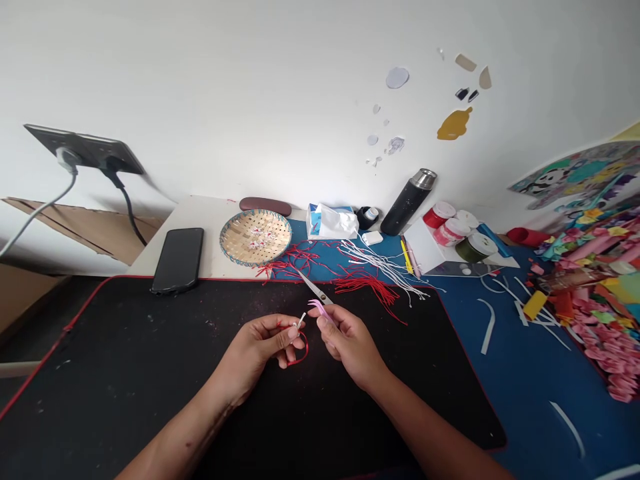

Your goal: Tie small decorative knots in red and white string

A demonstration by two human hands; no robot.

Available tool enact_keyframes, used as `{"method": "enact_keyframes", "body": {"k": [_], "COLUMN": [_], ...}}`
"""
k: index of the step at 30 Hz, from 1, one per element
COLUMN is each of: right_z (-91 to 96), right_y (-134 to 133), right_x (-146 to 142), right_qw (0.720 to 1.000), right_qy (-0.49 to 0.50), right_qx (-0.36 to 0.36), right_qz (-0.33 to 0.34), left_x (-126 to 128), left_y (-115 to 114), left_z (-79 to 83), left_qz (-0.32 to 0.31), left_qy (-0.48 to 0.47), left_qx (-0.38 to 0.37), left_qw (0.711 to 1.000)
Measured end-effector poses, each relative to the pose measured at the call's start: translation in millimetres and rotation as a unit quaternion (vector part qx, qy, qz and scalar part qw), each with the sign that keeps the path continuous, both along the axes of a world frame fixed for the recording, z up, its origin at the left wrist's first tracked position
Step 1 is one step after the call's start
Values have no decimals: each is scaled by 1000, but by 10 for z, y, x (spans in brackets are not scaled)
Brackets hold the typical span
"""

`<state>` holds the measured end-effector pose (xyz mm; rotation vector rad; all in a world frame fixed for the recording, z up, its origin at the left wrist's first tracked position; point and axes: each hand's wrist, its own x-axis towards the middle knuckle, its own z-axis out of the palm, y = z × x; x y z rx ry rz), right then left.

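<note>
Over the black mat point(125, 360), where your left hand point(265, 342) pinches the red cord point(306, 350) and white cord point(301, 320) and your right hand point(351, 343) holds the pink tweezers point(321, 311), steady both cords and bring the tweezers in gently, without tugging.

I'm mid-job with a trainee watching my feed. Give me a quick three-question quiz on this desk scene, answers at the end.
1. Which tool is in the right hand?

2. True or false: in the picture, the smartphone lies to the right of the woven basket.

3. The cord looping from the left hand is:
A) blue
B) red
C) green

Key:
1. Pink tweezers.
2. False; it lies to the left.
3. B.
</note>
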<state>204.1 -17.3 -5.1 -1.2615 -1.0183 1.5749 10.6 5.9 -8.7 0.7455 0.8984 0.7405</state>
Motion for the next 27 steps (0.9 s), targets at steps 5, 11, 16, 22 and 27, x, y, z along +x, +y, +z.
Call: {"method": "enact_keyframes", "body": {"k": [5,11,16,22,27], "right_z": [44,105,152,158,155], "right_y": [-35,-98,-115,-91,-89], "right_x": [25,23,-6,-20,-3], "right_qw": [999,989,981,992,988], "right_qy": [-23,-108,-147,-101,-126], "right_qx": [23,64,87,43,61], "right_qz": [23,78,97,69,69], "left_x": [-22,-37,-28,-27,-31], "left_y": [10,13,10,11,12], "left_z": [8,14,18,58,71], "left_qz": [22,48,79,96,98], "left_qy": [-4,-8,-34,-41,-44], "left_qx": [20,35,21,23,25], "left_qw": [1000,998,996,994,994]}}
